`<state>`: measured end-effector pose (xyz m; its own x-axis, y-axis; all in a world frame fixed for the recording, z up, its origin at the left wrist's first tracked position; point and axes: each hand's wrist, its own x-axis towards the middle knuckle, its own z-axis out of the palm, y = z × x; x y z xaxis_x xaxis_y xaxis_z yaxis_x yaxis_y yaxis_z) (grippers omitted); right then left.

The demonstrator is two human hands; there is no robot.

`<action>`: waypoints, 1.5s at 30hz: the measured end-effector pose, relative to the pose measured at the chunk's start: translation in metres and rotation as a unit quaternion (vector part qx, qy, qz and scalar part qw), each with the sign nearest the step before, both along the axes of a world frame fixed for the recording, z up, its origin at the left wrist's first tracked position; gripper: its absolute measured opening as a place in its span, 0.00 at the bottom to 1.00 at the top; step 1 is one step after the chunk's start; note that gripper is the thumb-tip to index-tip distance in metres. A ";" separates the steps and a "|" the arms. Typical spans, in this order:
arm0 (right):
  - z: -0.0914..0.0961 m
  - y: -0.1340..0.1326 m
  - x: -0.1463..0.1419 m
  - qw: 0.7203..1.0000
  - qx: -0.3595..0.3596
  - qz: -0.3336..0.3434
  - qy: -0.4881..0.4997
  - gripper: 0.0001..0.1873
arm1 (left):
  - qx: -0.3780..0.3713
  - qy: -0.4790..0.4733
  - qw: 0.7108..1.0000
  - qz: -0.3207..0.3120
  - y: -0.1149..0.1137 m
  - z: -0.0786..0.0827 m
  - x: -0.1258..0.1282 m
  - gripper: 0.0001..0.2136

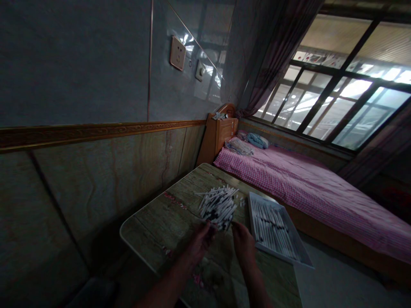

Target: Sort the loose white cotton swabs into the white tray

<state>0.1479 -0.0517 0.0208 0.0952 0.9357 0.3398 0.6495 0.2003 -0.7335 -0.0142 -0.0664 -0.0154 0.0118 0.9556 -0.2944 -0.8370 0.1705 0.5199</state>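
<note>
A loose heap of thin white sticks with dark ends [218,204] lies on a small wood-patterned table [154,226]. My left hand [201,241] reaches into the near edge of the heap with its fingers curled; the dim light hides what they hold, if anything. My right hand [243,244] hovers just right of the heap's near end, fingers bent downward, next to a white tray [302,252] that holds several sticks laid in rows.
A panelled wall with a wooden trim strip [96,130] runs along the table's left. A bed with a pink checked cover [308,192] and a wooden headboard [221,132] stands behind the table, under a barred window [337,98]. Grey floor [340,282] lies right of the table.
</note>
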 end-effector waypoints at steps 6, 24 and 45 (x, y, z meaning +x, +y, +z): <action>-0.005 0.023 -0.008 0.975 -0.045 0.015 -0.217 0.18 | 0.016 -0.017 1.000 0.013 0.001 0.000 0.002 0.13; -0.025 0.004 0.000 0.999 -0.002 0.030 -0.042 0.16 | -0.004 0.017 1.000 -0.002 -0.003 0.007 0.006 0.17; -0.045 -0.039 -0.005 0.984 -0.005 0.025 0.176 0.11 | 0.039 0.149 0.988 -0.019 -0.007 0.004 0.015 0.20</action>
<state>0.1431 -0.0912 -0.0237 0.1583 0.9454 0.2849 0.3437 0.2178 -0.9135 0.0009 -0.0736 -0.0118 -0.0288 0.9760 -0.2160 -0.6382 0.1484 0.7555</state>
